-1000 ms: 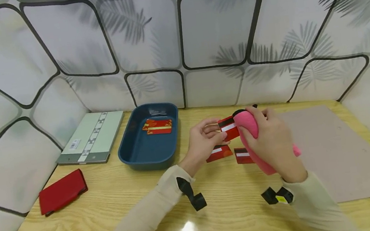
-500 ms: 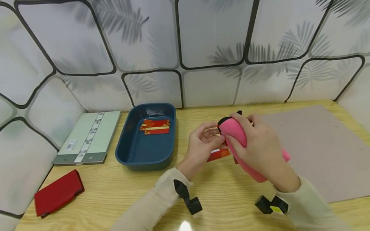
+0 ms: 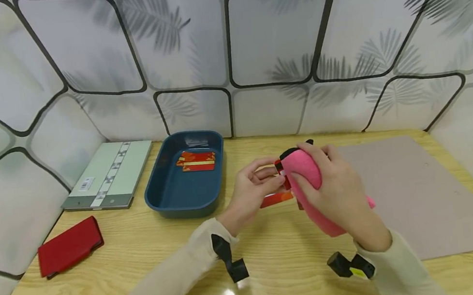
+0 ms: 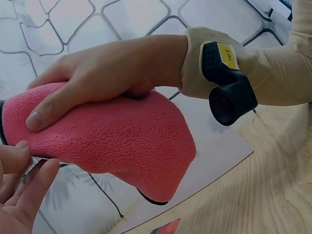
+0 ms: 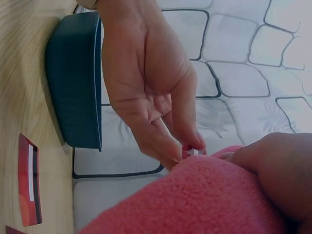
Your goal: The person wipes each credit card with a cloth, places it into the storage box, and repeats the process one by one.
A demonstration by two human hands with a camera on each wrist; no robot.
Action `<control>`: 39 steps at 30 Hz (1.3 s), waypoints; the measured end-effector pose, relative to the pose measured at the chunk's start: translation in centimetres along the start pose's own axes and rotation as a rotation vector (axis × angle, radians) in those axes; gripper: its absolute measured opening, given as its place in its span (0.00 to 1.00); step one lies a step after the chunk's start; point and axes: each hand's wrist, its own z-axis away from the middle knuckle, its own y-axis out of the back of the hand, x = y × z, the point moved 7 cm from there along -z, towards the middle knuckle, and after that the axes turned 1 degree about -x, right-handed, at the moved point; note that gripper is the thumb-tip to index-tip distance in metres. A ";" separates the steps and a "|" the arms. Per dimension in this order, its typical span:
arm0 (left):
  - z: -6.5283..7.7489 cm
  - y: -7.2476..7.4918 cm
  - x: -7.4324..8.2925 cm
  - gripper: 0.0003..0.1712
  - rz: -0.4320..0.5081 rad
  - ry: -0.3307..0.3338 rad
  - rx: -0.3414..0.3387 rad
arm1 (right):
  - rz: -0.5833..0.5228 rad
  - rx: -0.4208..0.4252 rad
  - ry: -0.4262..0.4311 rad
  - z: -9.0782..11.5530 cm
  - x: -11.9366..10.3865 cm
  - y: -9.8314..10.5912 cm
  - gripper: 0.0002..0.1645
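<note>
Between the thumb and fingers of my left hand [image 3: 247, 190] is a red card [image 3: 281, 171] with a dark stripe, mostly hidden by cloth. My right hand [image 3: 332, 180] grips a folded pink fleece cloth [image 3: 302, 167] with black edging, wrapped over the card's right part. In the left wrist view, the right thumb presses on the pink cloth [image 4: 117, 131]. A sliver of the held card [image 5: 195, 152] shows at the left fingertips in the right wrist view. Below the hands lies another red card [image 3: 276, 199] on the table; a further one is almost covered by the cloth.
A blue tray [image 3: 181, 188] left of the hands holds several red and gold cards [image 3: 198, 161]. Further left are a pale green folder [image 3: 110, 174] and a red wallet-like case [image 3: 70, 246]. A greyish-pink board [image 3: 421, 194] lies at the right, and a patterned curtain [image 3: 280, 35] stands behind.
The right hand has brought the pink cloth leftward over the card in the left hand, covering most of it. Since half a second ago the cloth has shifted back right slightly, baring the card's edge.
</note>
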 end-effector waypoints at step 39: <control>0.0 0.0 0.8 0.24 -0.030 0.032 -0.057 | 0.034 0.041 0.067 -0.3 -0.3 0.3 0.33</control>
